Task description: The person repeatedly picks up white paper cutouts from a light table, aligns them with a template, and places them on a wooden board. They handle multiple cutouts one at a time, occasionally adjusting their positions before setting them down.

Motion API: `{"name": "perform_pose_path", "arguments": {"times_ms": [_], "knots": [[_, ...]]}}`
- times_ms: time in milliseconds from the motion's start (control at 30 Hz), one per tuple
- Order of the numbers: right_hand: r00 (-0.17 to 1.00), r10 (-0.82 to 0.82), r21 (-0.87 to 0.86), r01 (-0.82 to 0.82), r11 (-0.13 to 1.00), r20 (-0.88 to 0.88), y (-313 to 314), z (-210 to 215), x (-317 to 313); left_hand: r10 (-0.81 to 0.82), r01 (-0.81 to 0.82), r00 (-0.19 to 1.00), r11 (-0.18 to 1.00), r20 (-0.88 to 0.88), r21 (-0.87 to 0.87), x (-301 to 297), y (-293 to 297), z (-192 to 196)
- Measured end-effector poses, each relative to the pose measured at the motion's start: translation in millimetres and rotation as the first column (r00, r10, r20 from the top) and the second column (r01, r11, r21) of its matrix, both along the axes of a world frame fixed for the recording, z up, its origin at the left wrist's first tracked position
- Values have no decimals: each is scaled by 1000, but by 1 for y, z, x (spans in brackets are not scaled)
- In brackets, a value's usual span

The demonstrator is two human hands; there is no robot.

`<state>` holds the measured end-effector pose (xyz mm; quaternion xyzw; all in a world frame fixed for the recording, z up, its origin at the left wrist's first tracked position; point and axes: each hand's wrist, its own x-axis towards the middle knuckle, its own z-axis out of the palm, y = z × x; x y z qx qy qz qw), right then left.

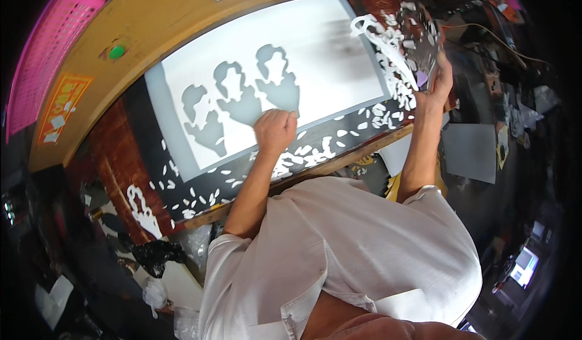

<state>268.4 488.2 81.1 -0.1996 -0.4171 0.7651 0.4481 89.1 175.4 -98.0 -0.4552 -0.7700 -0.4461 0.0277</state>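
Observation:
A white sheet (330, 55) lies over a grey-blue backing sheet (171, 121), with several cut-out figure shapes showing grey through it. My left hand (277, 131) is closed in a fist on its near edge, just below the rightmost shape (277, 91). Whether anything is inside that fist is hidden. Off the sheet's right end, my right hand (439, 80) grips the side of a clear, shiny container-like object (422, 37); its exact kind is unclear. Beside it, a long white cut-out strip (394, 56) with a looped end rests on loose white scraps.
Small white scraps (312, 152) litter the dark mat (140, 131) along the sheet's near side. Another white cut-out (142, 209) is at the table's left end. A yellow-brown raised edge (151, 18) curves behind, with a pink basket (57, 43) at far left.

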Motion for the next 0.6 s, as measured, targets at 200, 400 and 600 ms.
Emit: {"name": "perform_pose_path", "arguments": {"times_ms": [200,400,600], "knots": [[931,-364,-720,281,635,42,8,-76,57,-21,16,997,998,-70,-60,-3,2,-4],[931,-364,-800,202,565,-22,0,-96,87,-72,93,985,988,159,-127,16,32,39],[963,-270,-603,212,769,-6,-21,-99,77,-375,413,833,911,408,-7,71,109,90]]}}
